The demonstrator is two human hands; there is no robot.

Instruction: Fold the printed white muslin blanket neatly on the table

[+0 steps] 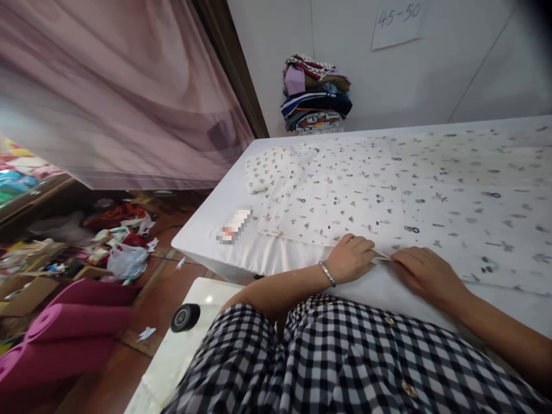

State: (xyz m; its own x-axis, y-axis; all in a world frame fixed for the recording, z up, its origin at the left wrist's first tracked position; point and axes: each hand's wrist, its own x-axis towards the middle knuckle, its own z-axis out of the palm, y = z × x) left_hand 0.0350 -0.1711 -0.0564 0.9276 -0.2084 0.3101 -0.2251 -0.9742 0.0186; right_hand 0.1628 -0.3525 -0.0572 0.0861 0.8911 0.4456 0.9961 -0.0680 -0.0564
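Observation:
A thin white cloth point(345, 190) with small printed plants and rainbows lies spread over a white-covered table point(207, 230). My left hand point(351, 259), with a silver bracelet at the wrist, is closed on the cloth's near edge. A little to its right, my right hand point(425, 273) also grips that edge, fingers curled under. Between the two hands a short strip of the edge is lifted and pulled taut. At the cloth's far left end sits a bunched, puffy bundle point(271, 167) with a similar print. What the fingertips pinch is partly hidden.
A pixelated flat object point(235, 224) lies near the table's left corner. Folded clothes point(317, 95) are stacked against the wall. A pink curtain point(129, 98) hangs at left. Below are pink rolls point(77, 328), a plastic bag point(127, 261) and a white surface with a black round object point(185, 317).

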